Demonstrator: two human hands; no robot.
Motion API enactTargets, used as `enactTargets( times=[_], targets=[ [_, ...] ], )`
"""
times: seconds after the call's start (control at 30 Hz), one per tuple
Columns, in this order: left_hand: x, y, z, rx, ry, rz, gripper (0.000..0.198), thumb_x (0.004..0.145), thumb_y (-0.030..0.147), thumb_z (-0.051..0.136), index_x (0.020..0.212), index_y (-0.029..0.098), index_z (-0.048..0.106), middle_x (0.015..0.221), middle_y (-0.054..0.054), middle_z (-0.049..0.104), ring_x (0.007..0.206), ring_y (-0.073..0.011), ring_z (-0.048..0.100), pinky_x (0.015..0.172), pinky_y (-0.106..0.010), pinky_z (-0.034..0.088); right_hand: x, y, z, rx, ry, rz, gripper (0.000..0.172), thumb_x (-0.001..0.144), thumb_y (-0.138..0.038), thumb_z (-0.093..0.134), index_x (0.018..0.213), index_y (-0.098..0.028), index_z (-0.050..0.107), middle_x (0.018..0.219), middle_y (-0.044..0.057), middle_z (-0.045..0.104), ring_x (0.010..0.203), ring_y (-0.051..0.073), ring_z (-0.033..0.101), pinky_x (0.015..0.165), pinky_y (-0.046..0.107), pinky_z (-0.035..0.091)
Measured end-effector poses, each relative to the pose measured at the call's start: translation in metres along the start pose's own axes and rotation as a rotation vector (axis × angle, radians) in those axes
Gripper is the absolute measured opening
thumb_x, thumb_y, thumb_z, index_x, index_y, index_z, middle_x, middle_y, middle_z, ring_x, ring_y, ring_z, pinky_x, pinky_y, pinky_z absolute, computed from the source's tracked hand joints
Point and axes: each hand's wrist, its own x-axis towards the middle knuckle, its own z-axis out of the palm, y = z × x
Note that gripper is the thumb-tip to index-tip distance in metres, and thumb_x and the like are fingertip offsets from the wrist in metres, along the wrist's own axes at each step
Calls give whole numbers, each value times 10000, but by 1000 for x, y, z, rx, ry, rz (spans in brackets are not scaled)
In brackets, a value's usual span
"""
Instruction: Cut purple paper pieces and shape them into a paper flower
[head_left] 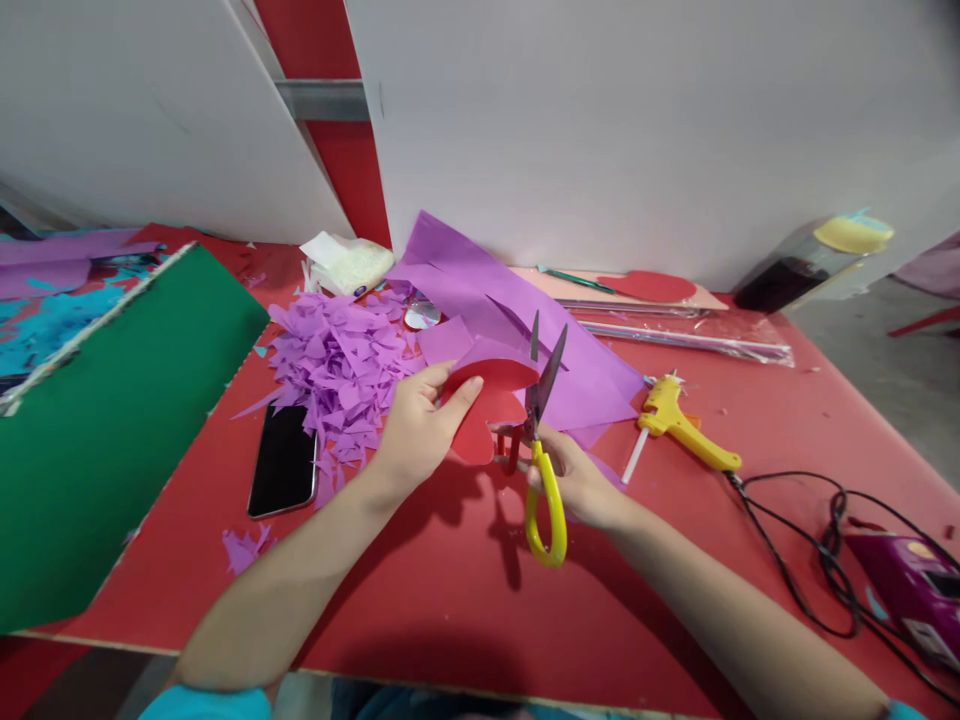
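Note:
My left hand [424, 425] pinches a red paper cutout [499, 385] with rounded lobes and a notch at its lower right. In my right hand [574, 475] is a pair of scissors [551, 490] with a yellow handle. Their blades point up and stand apart, at the right edge of the red paper. A narrow red piece shows beside my right fingers; I cannot tell whether it is still joined to the paper. Behind both hands lie large purple paper sheets [592, 375]. A heap of purple paper scraps [337, 350] is left of my left hand.
A phone [281, 465] lies by the scraps, beside a green board [127, 400]. To the right are a yellow glue gun [686, 425], its black cable [787, 590] and a purple box [911, 585]. A yellow-lidded bottle [795, 265] stands behind, near wrapped sheets [690, 340].

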Motion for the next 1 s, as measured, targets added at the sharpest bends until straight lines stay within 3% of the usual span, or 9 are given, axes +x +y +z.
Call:
enactTargets(
  times=[0.13, 0.3, 0.5, 0.73, 1.0],
  targets=[
    [0, -1, 1, -31, -1, -11, 132, 765, 281, 631, 680, 185, 601, 620, 25, 597, 608, -124, 557, 597, -247, 460, -1, 2, 0, 22, -10, 14, 480, 658, -534, 680, 1032, -257, 560, 874, 22, 525, 761, 171, 546, 738, 370, 493],
    [0, -1, 3, -65, 6, -4, 133, 752, 274, 643, 681, 171, 599, 651, 22, 616, 607, -114, 557, 597, -238, 460, -1, 4, 0, 44, -16, -16, 501, 659, -527, 688, 1043, -233, 554, 906, 33, 539, 841, 188, 562, 831, 403, 481],
    [-1, -1, 5, -114, 2, -36, 145, 757, 270, 642, 667, 170, 586, 611, 29, 602, 596, -111, 566, 588, -234, 469, -1, 5, -1, 37, -11, -17, 527, 658, -541, 684, 1055, -219, 559, 916, 45, 555, 843, 194, 576, 836, 417, 487],
    [-1, -11, 8, -238, -27, -82, 157, 744, 317, 655, 750, 166, 614, 688, 0, 666, 631, -135, 619, 611, -258, 499, -3, 2, 0, -18, -27, -26, 657, 661, -635, 618, 1170, -227, 544, 1072, 89, 572, 955, 241, 576, 887, 454, 466],
    [-2, -12, 9, -211, -10, -89, 177, 749, 327, 651, 771, 154, 618, 742, -16, 673, 679, -140, 629, 661, -267, 501, -4, 2, 0, 18, -43, -61, 585, 697, -591, 617, 1175, -263, 542, 1132, 79, 561, 989, 226, 576, 890, 419, 483]
  ],
)
